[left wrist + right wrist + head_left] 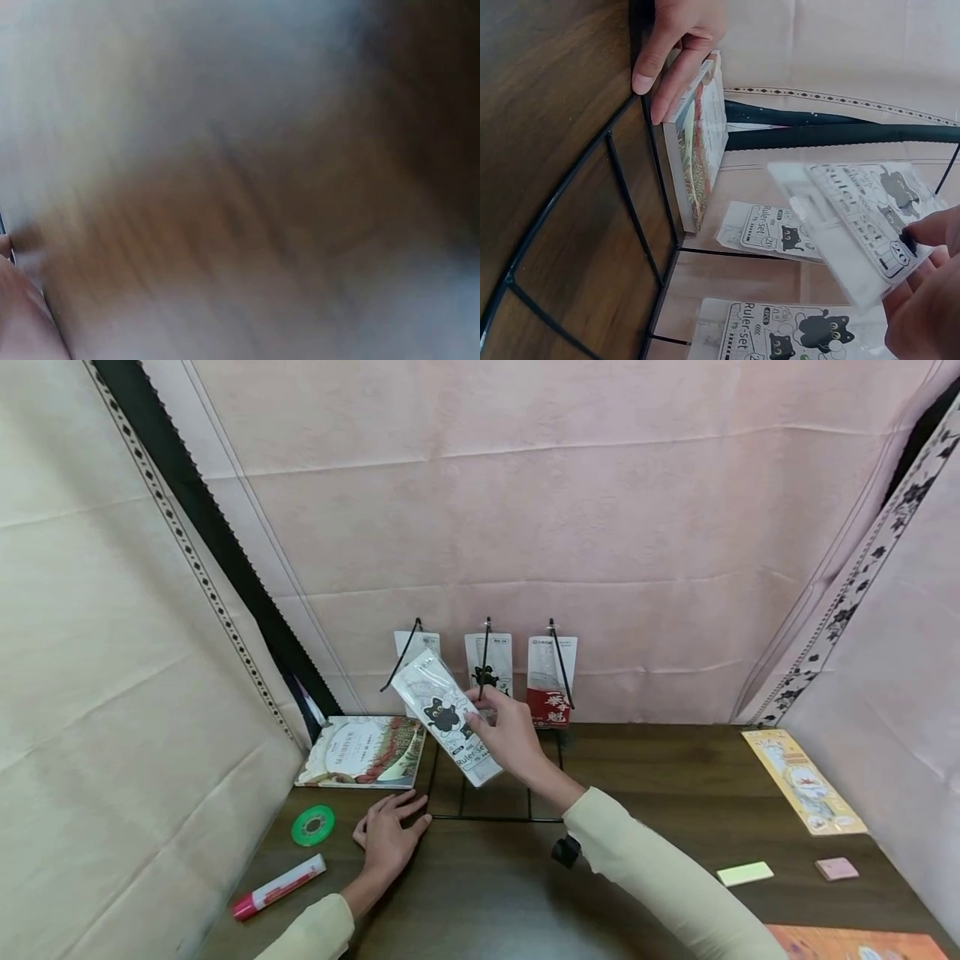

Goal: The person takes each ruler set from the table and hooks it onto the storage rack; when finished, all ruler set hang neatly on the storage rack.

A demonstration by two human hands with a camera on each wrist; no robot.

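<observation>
My right hand (506,731) pinches a ruler set in a clear packet (442,714), printed with black cats, by its right edge. The packet is tilted in front of the hooks of a black wire display rack (487,819). Behind it, another ruler set (776,229) hangs on the left hook, and a similar packet (487,652) hangs in the middle. A red and white packet (552,681) is on the right hook. My left hand (392,837) rests at the rack's front left corner, fingers spread, thumb at the wire. The left wrist view is blurred.
A book (363,752) lies left of the rack, near a green disc (312,825) and a red-capped glue stick (279,887). Rightward are a yellow card (806,785), a pale green block (745,873), a pink block (836,868) and an orange sheet (855,943). Cloth walls surround the table.
</observation>
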